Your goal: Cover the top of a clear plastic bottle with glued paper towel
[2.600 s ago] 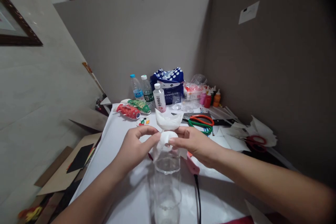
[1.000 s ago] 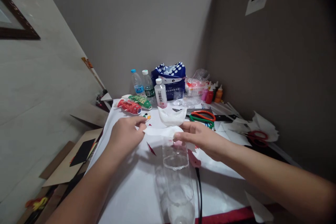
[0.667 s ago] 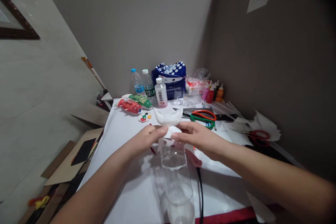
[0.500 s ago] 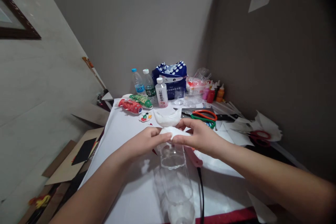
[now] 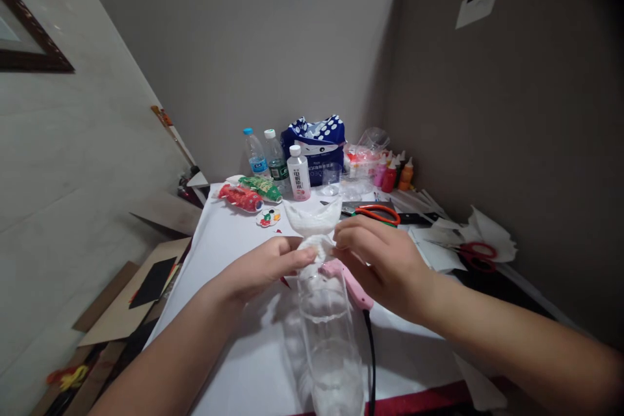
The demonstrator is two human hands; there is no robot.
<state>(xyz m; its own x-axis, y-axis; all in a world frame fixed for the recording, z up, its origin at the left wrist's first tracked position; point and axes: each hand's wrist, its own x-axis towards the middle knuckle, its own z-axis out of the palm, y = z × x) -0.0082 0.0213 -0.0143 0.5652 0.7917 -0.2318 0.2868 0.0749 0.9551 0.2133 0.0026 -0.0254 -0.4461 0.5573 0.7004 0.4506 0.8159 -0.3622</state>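
A clear plastic bottle piece (image 5: 331, 344) stretches from the near table edge up to my hands. White padded material (image 5: 314, 218) with a curved, two-pointed top sits at its far end. My left hand (image 5: 273, 263) pinches the lower part of this white material from the left, thumb on top. On the right, my right hand (image 5: 383, 260) has its fingers bent together at the edge of the same material. A pink tool (image 5: 358, 289) with a black cord lies beside the bottle, partly under my right hand.
Behind stand a white-capped pink bottle (image 5: 299, 175), two water bottles, a blue bag (image 5: 316, 149) and paint bottles (image 5: 389, 177). Orange-handled scissors (image 5: 377, 213) lie beyond my right hand; red-handled scissors (image 5: 480, 252) rest farther right. Red and green packages (image 5: 241, 197) lie at the back left.
My right hand has lifted its thumb off the front of the white material and turned, its fingers now at the right edge. More of the pink tool shows. My left hand stays nearly in place.
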